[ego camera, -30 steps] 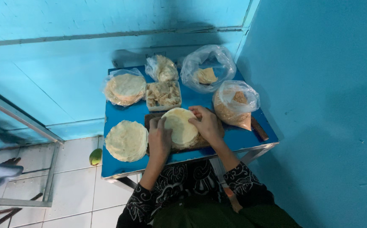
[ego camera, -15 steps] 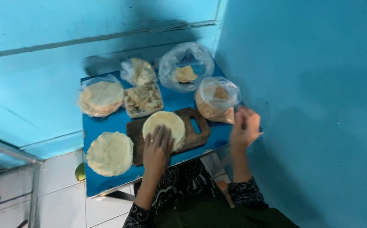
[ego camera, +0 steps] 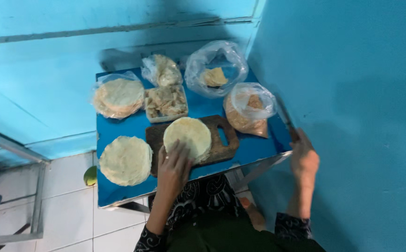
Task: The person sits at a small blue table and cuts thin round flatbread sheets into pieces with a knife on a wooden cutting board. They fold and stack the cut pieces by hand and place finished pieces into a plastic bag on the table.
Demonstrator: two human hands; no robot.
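Note:
A stack of round pale flatbreads (ego camera: 189,135) lies on a dark wooden cutting board (ego camera: 224,142) near the front of a small blue table (ego camera: 123,196). My left hand (ego camera: 175,168) rests flat on the stack's near edge, fingers spread. My right hand (ego camera: 303,161) is at the table's right edge, next to the blue wall. Its fingers close on the brown handle of a knife (ego camera: 290,130) whose blade points away along the edge.
A second flatbread stack (ego camera: 126,159) sits front left. Behind are bagged flatbreads (ego camera: 117,97), a tray of pale pieces (ego camera: 166,101), a bag of scraps (ego camera: 162,70), an open bag (ego camera: 214,67) and a bag of brown crumbs (ego camera: 247,112). A green object (ego camera: 90,176) lies on the tiled floor.
My right hand left the flatbread stack, swung out to the table's right edge and closed on the knife handle. My left hand stayed on the stack. The view shifted.

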